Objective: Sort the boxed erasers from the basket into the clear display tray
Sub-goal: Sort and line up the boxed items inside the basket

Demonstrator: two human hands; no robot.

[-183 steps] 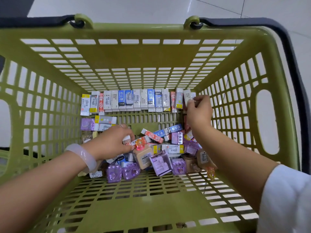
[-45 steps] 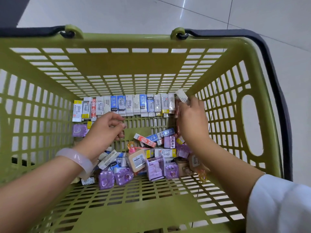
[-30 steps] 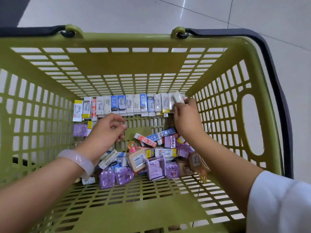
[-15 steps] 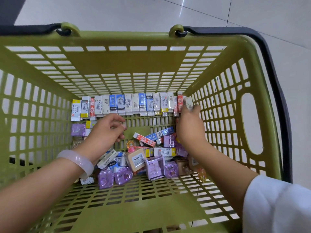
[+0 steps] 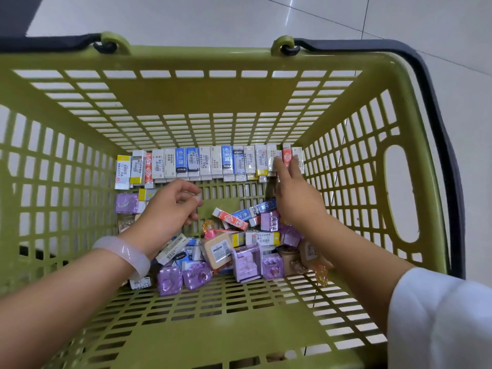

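A green slatted basket (image 5: 239, 107) is seen from above, standing on a pale tiled floor (image 5: 186, 17). A row of boxed erasers (image 5: 210, 163) is lined upright along the base of the far wall. The right hand (image 5: 295, 193) is extended with straight fingers (image 5: 279, 166) laid against the boxes at the right end of that row, beside a red box (image 5: 287, 155); nothing is gripped. The left hand (image 5: 170, 206) is held above the basket floor, fingers loosely curled and empty; a pale bangle (image 5: 125, 254) is worn on its wrist. A loose pile (image 5: 239, 243) of boxed erasers and purple packets lies in the middle of the basket floor. A clear display tray cannot be made out.
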